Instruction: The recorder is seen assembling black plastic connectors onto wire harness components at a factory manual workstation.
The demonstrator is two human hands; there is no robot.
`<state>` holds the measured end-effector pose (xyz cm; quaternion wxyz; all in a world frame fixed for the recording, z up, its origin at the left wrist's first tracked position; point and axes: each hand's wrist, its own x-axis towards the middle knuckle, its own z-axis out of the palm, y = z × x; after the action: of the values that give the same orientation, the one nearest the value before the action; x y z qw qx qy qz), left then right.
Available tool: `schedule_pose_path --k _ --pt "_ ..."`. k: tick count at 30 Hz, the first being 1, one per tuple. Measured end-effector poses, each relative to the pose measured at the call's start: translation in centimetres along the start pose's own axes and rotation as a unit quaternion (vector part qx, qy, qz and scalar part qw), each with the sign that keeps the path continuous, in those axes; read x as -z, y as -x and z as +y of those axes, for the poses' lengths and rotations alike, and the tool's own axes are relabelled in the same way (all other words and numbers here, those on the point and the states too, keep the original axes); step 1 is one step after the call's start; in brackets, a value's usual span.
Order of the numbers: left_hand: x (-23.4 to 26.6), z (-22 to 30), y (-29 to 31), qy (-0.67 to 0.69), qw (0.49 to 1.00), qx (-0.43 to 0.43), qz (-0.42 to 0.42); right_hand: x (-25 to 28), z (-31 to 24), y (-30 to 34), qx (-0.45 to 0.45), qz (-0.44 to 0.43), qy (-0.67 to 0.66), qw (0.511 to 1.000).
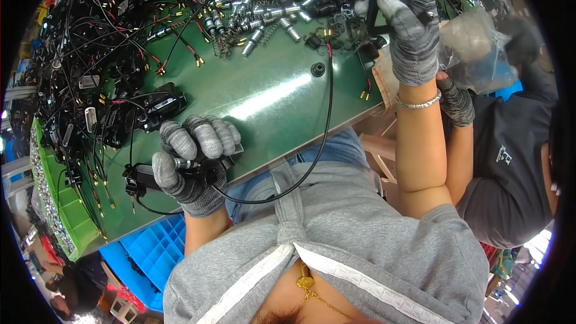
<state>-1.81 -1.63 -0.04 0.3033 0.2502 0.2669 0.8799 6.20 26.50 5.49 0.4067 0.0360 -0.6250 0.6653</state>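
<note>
At the table's near edge, my gloved left hand (207, 138) is closed around a black cabled housing (143, 177). A short silver metal pin (185, 163) shows between thumb and fingers. From beside this hand a black cable (324, 138) curves right and up to two brass-coloured connector tips (327, 35). My gloved right hand (414, 39) is raised at the far right, with its thumb and fingers closed on a black angular frame-like piece (373, 9). Part of that piece is hidden by the fingers. Below it lie small black rings (345, 36).
Black cabled parts (114, 36) heap over the table's left side. Silver spring plungers (258, 18) lie at the back. A small black bushing (318, 69) sits on the green table (198, 93). A green tray (72, 228) stands left. Another person's gloved hand (457, 105) is at right, near plastic bags (480, 48).
</note>
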Motion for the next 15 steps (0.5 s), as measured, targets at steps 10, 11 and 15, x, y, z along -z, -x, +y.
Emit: schedule_pose_path --k 10,11,15 --pt "-0.8 0.2 0.0 -0.030 0.999 0.034 0.023 -1.4 -1.4 3.9 -0.045 0.025 -0.093 0.994" --pt "-0.7 0.1 -0.1 -0.025 0.999 0.030 0.008 -1.9 -1.5 4.2 -0.051 0.030 -0.097 0.993" --pt "-0.5 0.1 0.0 -0.041 0.998 0.039 0.008 -2.3 0.1 3.9 0.008 0.009 -0.124 0.992"
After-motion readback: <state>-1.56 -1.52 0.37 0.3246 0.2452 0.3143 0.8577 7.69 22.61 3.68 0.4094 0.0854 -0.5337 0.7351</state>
